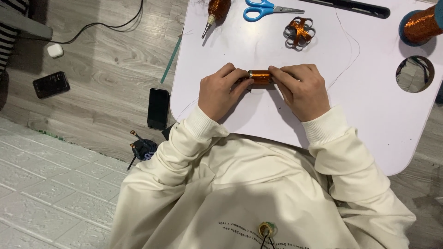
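Holding one copper-wound coil (260, 76) between them, left hand (220, 92) and right hand (302, 90) each keep a closed grip above the white counter (369, 115).

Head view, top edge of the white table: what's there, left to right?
Copper-wound tool with a metal tip → blue-handled scissors → grey flower-shaped piece wrapped in copper wire → black bar → big copper wire spool.

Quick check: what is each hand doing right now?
Left hand: closed on one end of the small copper-wire-wrapped cylinder.
Right hand: closed on the cylinder's other end.
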